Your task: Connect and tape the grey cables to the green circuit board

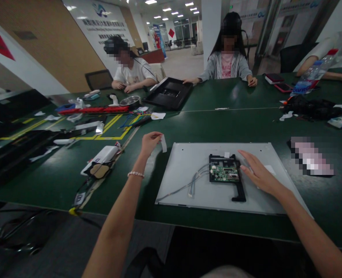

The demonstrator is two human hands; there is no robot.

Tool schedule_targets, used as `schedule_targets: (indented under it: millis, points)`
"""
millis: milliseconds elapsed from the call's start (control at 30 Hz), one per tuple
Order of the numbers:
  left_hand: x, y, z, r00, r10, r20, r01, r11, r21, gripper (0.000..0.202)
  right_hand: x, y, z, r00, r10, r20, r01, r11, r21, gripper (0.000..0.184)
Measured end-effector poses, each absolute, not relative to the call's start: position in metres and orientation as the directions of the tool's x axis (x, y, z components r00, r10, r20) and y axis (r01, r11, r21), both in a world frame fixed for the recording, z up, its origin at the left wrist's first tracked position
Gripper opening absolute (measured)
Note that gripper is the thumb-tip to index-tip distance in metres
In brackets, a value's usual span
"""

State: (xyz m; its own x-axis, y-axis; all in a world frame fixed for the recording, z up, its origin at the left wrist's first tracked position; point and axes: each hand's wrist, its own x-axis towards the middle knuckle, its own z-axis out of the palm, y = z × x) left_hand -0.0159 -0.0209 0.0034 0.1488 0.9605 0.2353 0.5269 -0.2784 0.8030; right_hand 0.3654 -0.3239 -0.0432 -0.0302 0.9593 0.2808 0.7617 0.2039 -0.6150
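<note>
Green table (pixel 205 123): left hand (pixel 151 143) fingers pinched on white strip (pixel 164 144); right hand (pixel 260 173) fingers extended, empty, beside circuit board (pixel 223 173) on grey panel (pixel 185 160)

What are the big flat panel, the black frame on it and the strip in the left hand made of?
The panel looks like metal: smooth, grey, dull. The black frame seems plastic, matte, with a slim, rigid-looking arm. The strip in the left hand could be paper or tape: thin, whitish, hanging.
</note>
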Motion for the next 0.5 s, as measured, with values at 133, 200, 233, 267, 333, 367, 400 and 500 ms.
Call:
schedule_targets:
  millis: [133,200,233,267,333,367,400,500]
  points:
    - [-0.002,-0.082,0.034,0.125,0.948,0.293,0.190,-0.313,0.931,0.024,0.358,-0.323,-0.035,-0.034,0.941,0.336,0.773,0.238,-0.589,0.059]
    - [0.008,-0.121,0.045,0.155,0.956,0.249,0.103,-0.266,0.958,0.025,0.346,-0.326,-0.024,-0.060,0.934,0.353,0.780,0.265,-0.567,0.059]
    - [0.014,-0.139,0.048,0.185,0.961,0.207,0.097,-0.227,0.969,0.024,0.338,-0.329,-0.017,-0.084,0.930,0.358,0.779,0.285,-0.558,0.060]
    - [0.020,-0.157,0.050,0.220,0.961,0.166,0.105,-0.192,0.976,0.024,0.328,-0.332,-0.011,-0.113,0.926,0.360,0.775,0.309,-0.552,0.060]
    - [0.031,-0.188,0.047,0.275,0.956,0.102,0.148,-0.147,0.978,0.021,0.304,-0.338,-0.002,-0.189,0.913,0.361,0.761,0.369,-0.534,0.063]
    - [0.036,-0.200,0.043,0.286,0.956,0.071,0.181,-0.126,0.975,0.019,0.292,-0.341,0.001,-0.227,0.906,0.357,0.756,0.395,-0.521,0.064]
    - [0.041,-0.210,0.039,0.289,0.956,0.048,0.214,-0.113,0.970,0.017,0.281,-0.343,0.001,-0.264,0.896,0.356,0.754,0.422,-0.504,0.066]
    - [0.048,-0.225,0.022,0.296,0.955,0.007,0.293,-0.098,0.951,0.013,0.251,-0.345,-0.005,-0.356,0.861,0.364,0.755,0.495,-0.430,0.068]
